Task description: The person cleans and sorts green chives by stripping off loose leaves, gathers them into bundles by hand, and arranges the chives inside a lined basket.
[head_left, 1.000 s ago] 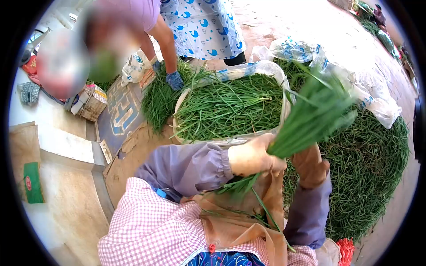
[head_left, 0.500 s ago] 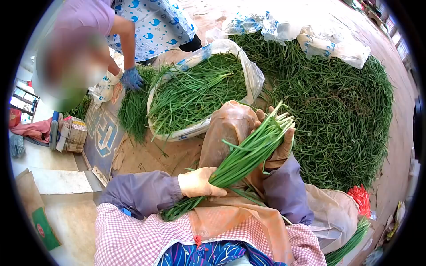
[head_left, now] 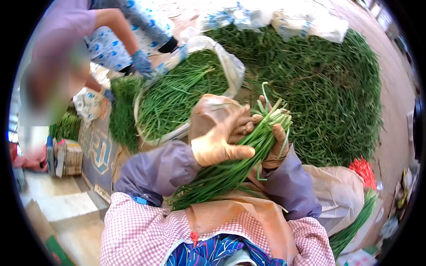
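Observation:
A bunch of chives (head_left: pixel 226 170) lies slantwise in front of me, pale stem ends at upper right and green leaves toward my lap. My right hand (head_left: pixel 276 144), in a tan glove, holds the bunch just below the stem ends; some of its fingers are hidden behind the stems. My left hand (head_left: pixel 222 144), gloved too, is open over the bunch's left side. Its thumb is stretched across the leaves, and its fingers reach toward the pale ends. Whether those fingertips touch the stems I cannot tell. One bent leaf sticks up above the stem ends.
A plastic-lined container of chives (head_left: pixel 237 71) stands ahead. A large heap of chives (head_left: pixel 319 97) spreads at right. Another person's blue-gloved hand (head_left: pixel 142 64) is at upper left. Red strips (head_left: pixel 363 172) and another bunch (head_left: pixel 355 226) are at lower right; a cardboard box (head_left: pixel 71 157) is at left.
My left hand has let go of the leaf part and moved up toward the stem ends, its fingers now spread. My right hand keeps its hold. The other person's gloved hand has shifted.

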The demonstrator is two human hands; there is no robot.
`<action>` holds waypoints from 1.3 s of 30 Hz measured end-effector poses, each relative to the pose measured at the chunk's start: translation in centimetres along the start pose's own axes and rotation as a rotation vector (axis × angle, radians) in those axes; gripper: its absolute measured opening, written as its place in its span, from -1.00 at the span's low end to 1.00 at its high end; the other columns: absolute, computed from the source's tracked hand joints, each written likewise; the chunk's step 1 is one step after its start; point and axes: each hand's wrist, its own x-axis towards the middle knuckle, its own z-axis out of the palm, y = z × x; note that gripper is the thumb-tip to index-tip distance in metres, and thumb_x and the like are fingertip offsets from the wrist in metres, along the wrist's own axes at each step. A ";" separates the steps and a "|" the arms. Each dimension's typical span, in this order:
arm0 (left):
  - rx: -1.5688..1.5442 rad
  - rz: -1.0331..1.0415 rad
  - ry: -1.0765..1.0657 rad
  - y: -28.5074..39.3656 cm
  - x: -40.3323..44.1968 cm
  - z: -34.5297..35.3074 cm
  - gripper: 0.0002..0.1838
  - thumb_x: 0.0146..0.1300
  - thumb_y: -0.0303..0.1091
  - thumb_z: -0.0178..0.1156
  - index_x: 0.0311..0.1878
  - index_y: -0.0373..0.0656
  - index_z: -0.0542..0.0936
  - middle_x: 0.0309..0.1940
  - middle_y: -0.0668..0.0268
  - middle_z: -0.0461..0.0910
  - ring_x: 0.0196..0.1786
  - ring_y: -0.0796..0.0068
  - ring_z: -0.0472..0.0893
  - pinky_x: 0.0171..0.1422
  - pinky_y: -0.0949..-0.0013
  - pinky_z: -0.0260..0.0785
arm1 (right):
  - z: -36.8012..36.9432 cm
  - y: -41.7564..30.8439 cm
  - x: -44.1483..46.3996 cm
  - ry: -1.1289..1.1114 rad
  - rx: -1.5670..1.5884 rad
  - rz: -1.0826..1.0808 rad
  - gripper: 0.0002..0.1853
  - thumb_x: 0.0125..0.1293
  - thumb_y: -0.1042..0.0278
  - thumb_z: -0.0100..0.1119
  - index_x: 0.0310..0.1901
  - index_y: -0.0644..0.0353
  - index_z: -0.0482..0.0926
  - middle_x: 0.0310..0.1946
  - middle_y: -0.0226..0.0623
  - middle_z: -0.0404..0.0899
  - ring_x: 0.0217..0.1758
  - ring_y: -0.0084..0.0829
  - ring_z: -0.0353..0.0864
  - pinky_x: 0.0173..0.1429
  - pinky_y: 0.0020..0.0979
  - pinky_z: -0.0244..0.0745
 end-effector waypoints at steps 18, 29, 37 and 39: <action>-0.331 -0.676 -0.119 -4.7 -2.1 3.6 -0.61 0.03 -0.47 0.26 -0.03 -0.25 0.44 -0.46 0.25 0.48 -0.54 0.44 0.50 -0.42 0.40 0.38 | -4.1 -11.7 0.5 0.461 -0.393 -0.190 -0.71 0.34 0.07 0.18 -0.20 0.16 0.54 -0.80 -0.67 0.09 -0.80 -0.67 -0.04 -0.69 -0.50 -0.05; -0.234 -0.531 0.033 -4.9 -1.2 4.9 -0.68 0.05 -0.54 0.26 -0.10 -0.24 0.46 -0.44 0.28 0.51 -0.55 0.46 0.51 -0.42 0.37 0.41 | 1.1 -5.6 -4.0 0.119 -2.001 -0.115 -0.75 0.18 0.32 0.31 -0.14 0.22 0.58 -0.48 -0.18 0.62 -0.41 -0.32 0.66 -0.33 -0.35 0.53; -0.366 -0.595 0.029 -5.2 -2.8 3.1 -0.73 0.01 -0.49 0.27 -0.19 -0.30 0.53 -0.47 0.21 0.54 -0.54 0.40 0.53 -0.40 0.31 0.45 | -5.4 -15.2 -3.5 0.793 -2.003 -0.337 -0.75 0.26 0.31 0.21 -0.05 0.17 0.55 -0.37 -0.15 0.64 -0.30 -0.24 0.66 -0.24 -0.27 0.54; -0.357 -0.579 -0.003 -5.2 -2.7 2.7 -0.74 0.00 -0.46 0.29 -0.21 -0.33 0.55 -0.46 0.21 0.56 -0.51 0.39 0.55 -0.37 0.31 0.47 | -5.4 -16.5 -4.7 0.897 -2.537 -0.038 -0.63 0.27 0.25 0.24 0.07 0.17 0.51 -0.22 -0.21 0.64 -0.14 -0.25 0.63 -0.12 -0.24 0.52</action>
